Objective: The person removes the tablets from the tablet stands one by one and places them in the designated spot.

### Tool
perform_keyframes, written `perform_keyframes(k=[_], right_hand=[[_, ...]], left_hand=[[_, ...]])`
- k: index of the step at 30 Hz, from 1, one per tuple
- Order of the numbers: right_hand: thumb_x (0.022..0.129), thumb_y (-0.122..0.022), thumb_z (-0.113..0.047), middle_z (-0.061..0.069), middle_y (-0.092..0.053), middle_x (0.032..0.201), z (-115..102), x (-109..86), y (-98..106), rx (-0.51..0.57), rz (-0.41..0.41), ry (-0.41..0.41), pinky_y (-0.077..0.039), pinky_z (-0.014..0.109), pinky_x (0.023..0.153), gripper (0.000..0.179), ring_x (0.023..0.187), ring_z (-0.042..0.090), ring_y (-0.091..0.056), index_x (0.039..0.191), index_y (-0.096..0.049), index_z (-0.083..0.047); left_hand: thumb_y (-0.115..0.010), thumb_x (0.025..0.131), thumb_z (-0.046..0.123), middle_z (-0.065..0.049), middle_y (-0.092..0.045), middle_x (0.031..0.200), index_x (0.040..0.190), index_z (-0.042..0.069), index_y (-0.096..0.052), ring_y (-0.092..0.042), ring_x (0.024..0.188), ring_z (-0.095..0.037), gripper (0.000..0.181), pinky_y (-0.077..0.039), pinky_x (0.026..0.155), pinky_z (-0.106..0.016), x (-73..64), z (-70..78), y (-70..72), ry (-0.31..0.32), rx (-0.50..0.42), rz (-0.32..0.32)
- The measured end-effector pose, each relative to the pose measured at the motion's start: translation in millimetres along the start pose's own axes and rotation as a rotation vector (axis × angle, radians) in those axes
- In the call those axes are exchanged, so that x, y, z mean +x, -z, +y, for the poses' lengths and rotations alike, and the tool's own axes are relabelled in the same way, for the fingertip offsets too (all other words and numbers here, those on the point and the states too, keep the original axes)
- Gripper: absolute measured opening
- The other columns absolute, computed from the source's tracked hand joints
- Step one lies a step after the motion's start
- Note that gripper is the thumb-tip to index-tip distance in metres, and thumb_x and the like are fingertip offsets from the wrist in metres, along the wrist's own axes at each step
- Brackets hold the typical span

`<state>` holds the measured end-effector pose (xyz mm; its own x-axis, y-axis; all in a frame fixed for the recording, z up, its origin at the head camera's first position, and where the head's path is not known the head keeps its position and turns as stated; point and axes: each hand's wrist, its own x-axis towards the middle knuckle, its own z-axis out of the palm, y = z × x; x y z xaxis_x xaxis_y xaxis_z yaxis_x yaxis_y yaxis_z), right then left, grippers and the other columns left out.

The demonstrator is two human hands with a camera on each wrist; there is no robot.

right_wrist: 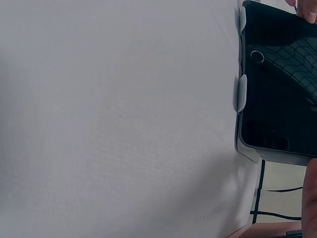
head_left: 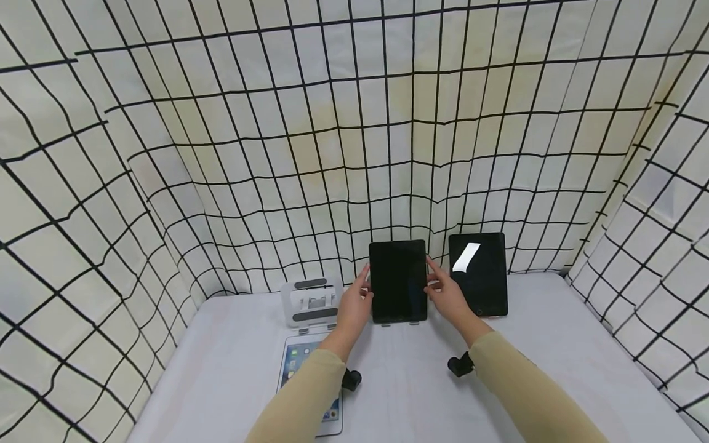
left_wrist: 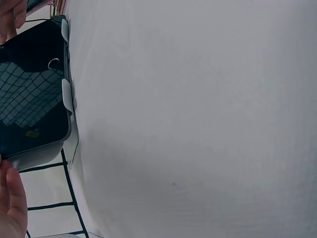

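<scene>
A black tablet [head_left: 399,282] stands upright, leaning slightly back, in the middle near the rear wall. Two light grey lower lips of a stand [left_wrist: 67,94] hook over its bottom edge, and most of that stand is hidden behind it. My left hand [head_left: 354,304] grips the tablet's left side edge, and my right hand [head_left: 445,298] holds the opposite edge. In the right wrist view, fingertips [right_wrist: 310,15] of the left hand overlap the screen's border, while the right hand's thumb side lies along the near edge.
Right of my hands, a second black tablet [head_left: 482,283] leans upright with a bright reflection. To the left stands a white and grey tablet stand [head_left: 312,304] without a tablet. Before it, a white tablet [head_left: 334,427] with a lit screen lies flat, partly under my left sleeve. Grid-patterned cloth walls [head_left: 388,141] surround the white table [head_left: 399,381].
</scene>
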<state>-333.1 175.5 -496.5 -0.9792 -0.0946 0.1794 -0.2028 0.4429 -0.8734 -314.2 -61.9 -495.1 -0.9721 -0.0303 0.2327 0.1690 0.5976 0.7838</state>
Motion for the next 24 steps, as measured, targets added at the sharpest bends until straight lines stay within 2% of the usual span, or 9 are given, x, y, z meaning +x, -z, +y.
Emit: perform_keyframes(k=[5,16,24], right_hand=[[0.092,-0.058,0.008,0.02,-0.057,0.124,1.8,2.3,-1.9,-0.021,0.015,0.009,-0.054,0.038,0.084,0.08,0.107,0.031,-0.06,0.158,-0.027,-0.026],[0.091,-0.059,0.008,0.02,-0.057,0.126,-0.1,-2.5,-2.2,-0.033,0.019,0.029,-0.054,0.043,0.086,0.082,0.108,0.032,-0.061,0.158,-0.027,-0.026],[0.092,-0.059,0.006,0.019,-0.056,0.126,0.2,-2.7,-3.6,-0.039,0.024,0.012,-0.053,0.044,0.088,0.081,0.109,0.032,-0.06,0.158,-0.027,-0.03]], left_hand=[[-0.06,0.097,0.005,-0.001,-0.065,0.115,0.155,0.033,-0.034,-0.061,0.101,-0.019,0.07,-0.051,0.075,-0.035,2.5,-2.3,0.7,-0.002,0.004,-0.016],[-0.061,0.098,0.008,-0.001,-0.065,0.119,0.156,0.035,-0.032,-0.063,0.102,-0.018,0.07,-0.05,0.07,-0.033,2.6,-4.4,4.2,-0.021,0.034,-0.043],[-0.061,0.098,0.007,-0.002,-0.064,0.118,0.156,0.035,-0.029,-0.063,0.1,-0.018,0.072,-0.05,0.069,-0.033,3.1,-3.6,5.7,-0.02,0.038,-0.052]])
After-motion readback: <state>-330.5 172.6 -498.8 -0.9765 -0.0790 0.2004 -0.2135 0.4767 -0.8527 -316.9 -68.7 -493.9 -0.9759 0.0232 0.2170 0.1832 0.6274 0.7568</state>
